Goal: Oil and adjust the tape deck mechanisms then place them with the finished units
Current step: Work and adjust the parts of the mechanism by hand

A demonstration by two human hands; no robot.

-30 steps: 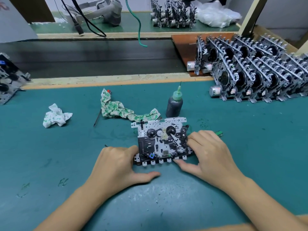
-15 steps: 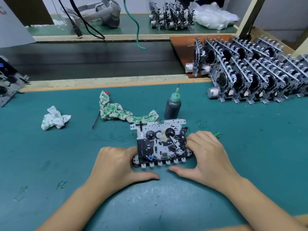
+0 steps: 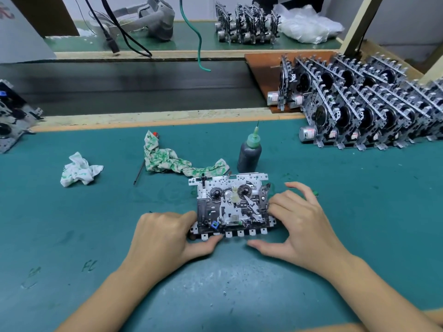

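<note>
A tape deck mechanism [image 3: 230, 204] lies flat on the green mat [image 3: 359, 212], reels facing up. My left hand [image 3: 167, 238] grips its left end, with the thumb against the front row of white tabs. Curled fingers of my right hand [image 3: 302, 226] hold the right end, while its thumb lies on the mat just in front. A dark oil bottle [image 3: 249, 152] with a green needle cap stands upright just behind the mechanism. Rows of finished units [image 3: 359, 111] stand on edge at the right back.
A green-printed rag [image 3: 172, 159] and a thin dark tool [image 3: 139, 173] lie left of the bottle. A crumpled white cloth [image 3: 79, 168] lies farther left. Another mechanism [image 3: 12, 116] sits at the left edge. More units [image 3: 244, 25], a plastic bag [image 3: 309, 22] and a green cable [image 3: 199, 39] are behind the dark conveyor belt [image 3: 143, 85].
My left thumb has slid up against the mechanism's front tabs. My right thumb has drawn away from that edge. The mechanism stays in place.
</note>
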